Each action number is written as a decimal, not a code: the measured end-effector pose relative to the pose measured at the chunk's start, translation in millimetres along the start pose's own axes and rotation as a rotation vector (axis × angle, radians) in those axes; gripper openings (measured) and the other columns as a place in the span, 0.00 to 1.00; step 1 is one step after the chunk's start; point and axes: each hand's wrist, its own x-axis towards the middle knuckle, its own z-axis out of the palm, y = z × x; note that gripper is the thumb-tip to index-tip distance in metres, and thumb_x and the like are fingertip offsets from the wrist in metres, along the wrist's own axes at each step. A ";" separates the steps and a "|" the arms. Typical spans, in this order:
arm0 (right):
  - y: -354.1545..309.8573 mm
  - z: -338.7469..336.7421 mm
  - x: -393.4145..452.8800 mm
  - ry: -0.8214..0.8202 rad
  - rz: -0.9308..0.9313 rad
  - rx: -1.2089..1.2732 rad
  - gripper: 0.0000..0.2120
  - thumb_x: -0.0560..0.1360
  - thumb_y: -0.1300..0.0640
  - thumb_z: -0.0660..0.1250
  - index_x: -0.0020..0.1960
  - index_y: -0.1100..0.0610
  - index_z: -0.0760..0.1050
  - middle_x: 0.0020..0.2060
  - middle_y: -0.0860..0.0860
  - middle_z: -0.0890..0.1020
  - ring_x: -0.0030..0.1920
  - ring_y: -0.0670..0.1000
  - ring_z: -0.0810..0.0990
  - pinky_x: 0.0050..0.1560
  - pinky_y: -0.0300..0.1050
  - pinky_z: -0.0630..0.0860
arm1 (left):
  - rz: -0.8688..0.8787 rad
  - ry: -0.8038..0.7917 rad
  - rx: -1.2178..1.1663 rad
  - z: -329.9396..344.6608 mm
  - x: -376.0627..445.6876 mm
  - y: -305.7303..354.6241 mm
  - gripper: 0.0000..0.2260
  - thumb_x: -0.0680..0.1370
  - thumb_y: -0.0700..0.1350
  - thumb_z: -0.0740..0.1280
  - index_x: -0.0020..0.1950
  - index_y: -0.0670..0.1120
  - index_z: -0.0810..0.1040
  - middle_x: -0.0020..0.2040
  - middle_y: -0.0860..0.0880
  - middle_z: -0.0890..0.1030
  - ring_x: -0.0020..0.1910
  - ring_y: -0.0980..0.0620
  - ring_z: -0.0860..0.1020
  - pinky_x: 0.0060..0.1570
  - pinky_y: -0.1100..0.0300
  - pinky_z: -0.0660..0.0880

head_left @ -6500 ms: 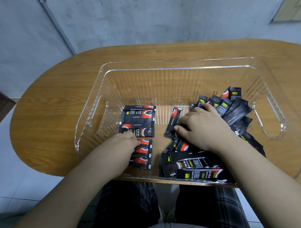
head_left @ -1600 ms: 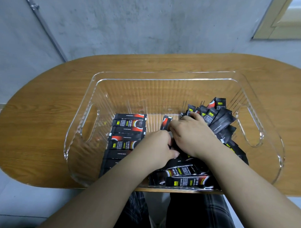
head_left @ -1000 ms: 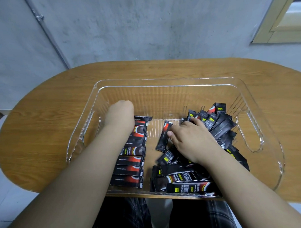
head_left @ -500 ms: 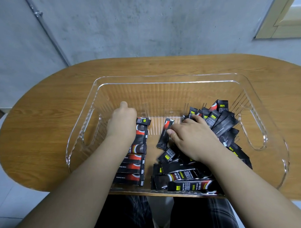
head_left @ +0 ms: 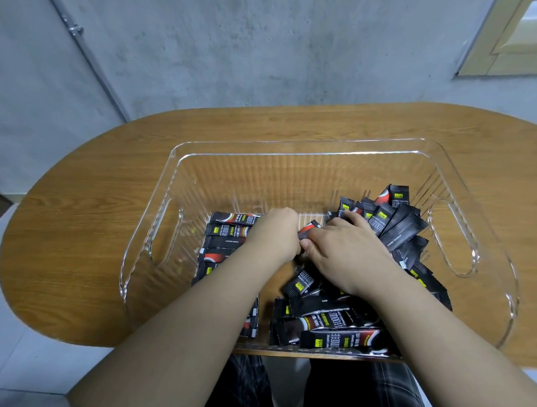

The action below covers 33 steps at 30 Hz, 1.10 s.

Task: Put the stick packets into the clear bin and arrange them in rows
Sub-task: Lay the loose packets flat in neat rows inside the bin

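A clear plastic bin (head_left: 292, 146) sits on the wooden table (head_left: 88, 215). Black stick packets with red and yellow print lie flat in a tidy row (head_left: 225, 235) along the bin's left side. A loose heap of the same packets (head_left: 396, 226) fills the right side and the near edge. My left hand (head_left: 276, 238) and my right hand (head_left: 343, 246) meet in the middle of the bin. One packet (head_left: 307, 229) sticks out between them, and both hands pinch it. My left forearm hides the near part of the row.
The bin has a cut-out handle on each short side (head_left: 454, 242). A grey concrete wall (head_left: 256, 51) rises behind the table, with a metal pipe (head_left: 85, 54) at the left. My legs in plaid trousers (head_left: 374, 388) are under the table's near edge.
My left hand has left the far end of the tidy row and moved right to meet my right hand at the single packet. My right hand stayed on the heap.
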 end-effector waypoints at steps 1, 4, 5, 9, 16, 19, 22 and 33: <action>-0.1 0.0 0.0 0.002 -0.001 -0.008 0.20 0.82 0.46 0.46 0.57 0.51 0.73 0.54 0.49 0.80 0.62 0.51 0.71 0.71 0.50 0.50 | 0.011 0.007 0.026 -0.5 0.4 0.3 0.06 0.72 0.44 0.70 0.45 0.43 0.77 0.38 0.47 0.75 0.41 0.44 0.76 0.40 0.55 0.75; -0.2 0.3 -0.4 0.006 -0.004 -0.009 0.19 0.82 0.45 0.47 0.56 0.52 0.74 0.53 0.49 0.80 0.61 0.52 0.71 0.71 0.50 0.51 | 0.056 0.052 0.061 -2.4 -2.4 -0.4 0.07 0.73 0.45 0.69 0.47 0.42 0.77 0.41 0.45 0.77 0.41 0.43 0.75 0.41 0.54 0.75; -0.2 0.2 -0.7 0.006 -0.005 -0.006 0.19 0.82 0.45 0.48 0.55 0.52 0.74 0.53 0.49 0.80 0.61 0.52 0.71 0.71 0.50 0.51 | 0.071 0.075 0.045 -3.8 -4.8 -1.2 0.08 0.74 0.45 0.68 0.48 0.42 0.78 0.44 0.45 0.79 0.43 0.43 0.77 0.44 0.53 0.76; -0.1 -1.3 -0.8 -0.004 -0.008 -0.004 0.19 0.81 0.44 0.48 0.55 0.51 0.74 0.54 0.49 0.80 0.62 0.51 0.71 0.72 0.51 0.51 | 0.108 0.221 -0.076 -23.3 -19.8 -7.2 0.06 0.73 0.40 0.63 0.43 0.44 0.80 0.43 0.46 0.82 0.45 0.45 0.79 0.47 0.52 0.77; 0.4 -0.2 1.0 -0.007 -0.006 0.006 0.20 0.81 0.43 0.47 0.54 0.50 0.75 0.53 0.48 0.81 0.60 0.51 0.71 0.72 0.51 0.50 | 0.111 0.409 0.126 -49.2 -43.1 -54.3 0.05 0.76 0.41 0.62 0.46 0.46 0.78 0.47 0.51 0.78 0.51 0.49 0.73 0.44 0.59 0.68; 0.8 0.2 -0.1 -0.007 -0.012 0.005 0.20 0.81 0.43 0.47 0.55 0.50 0.75 0.53 0.48 0.81 0.61 0.50 0.71 0.72 0.51 0.51 | 0.070 0.337 0.207 -39.4 -43.0 -61.1 0.06 0.76 0.39 0.61 0.46 0.42 0.78 0.46 0.48 0.77 0.47 0.47 0.75 0.44 0.54 0.73; 0.6 0.5 -0.8 -0.004 -0.010 0.010 0.20 0.81 0.43 0.47 0.55 0.50 0.75 0.53 0.47 0.81 0.61 0.50 0.71 0.72 0.51 0.50 | 0.050 0.283 0.262 -31.8 -40.9 -62.6 0.04 0.76 0.37 0.62 0.46 0.42 0.76 0.44 0.47 0.76 0.45 0.46 0.75 0.43 0.53 0.74; 0.3 0.2 -0.9 -0.003 -0.011 0.015 0.20 0.81 0.43 0.48 0.55 0.50 0.75 0.53 0.48 0.81 0.61 0.50 0.71 0.73 0.51 0.50 | 0.056 0.327 0.250 -18.7 -40.3 -61.9 0.08 0.74 0.32 0.63 0.43 0.45 0.69 0.41 0.49 0.67 0.45 0.47 0.75 0.38 0.58 0.66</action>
